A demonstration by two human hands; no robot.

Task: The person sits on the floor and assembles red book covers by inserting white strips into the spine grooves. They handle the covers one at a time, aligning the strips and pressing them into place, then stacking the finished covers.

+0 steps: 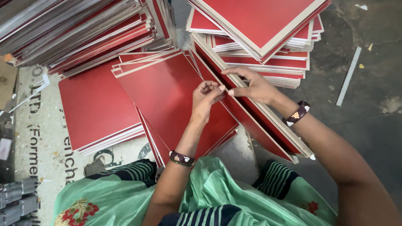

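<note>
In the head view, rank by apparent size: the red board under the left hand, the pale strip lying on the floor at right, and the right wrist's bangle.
1. Red board, by far the largest.
2. Pale strip, long but thin.
3. Bangle, smallest, though it sits nearer the camera than the strip, which makes that ranking less sure.

Grey strip (349,76) on floor; metal parts (14,201).

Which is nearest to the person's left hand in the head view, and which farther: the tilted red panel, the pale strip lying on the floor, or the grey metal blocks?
1. Tilted red panel: touched by the left hand, at centre.
2. Pale strip: on the dark floor, far right.
3. Grey metal blocks: bottom left corner, farthest.
</note>
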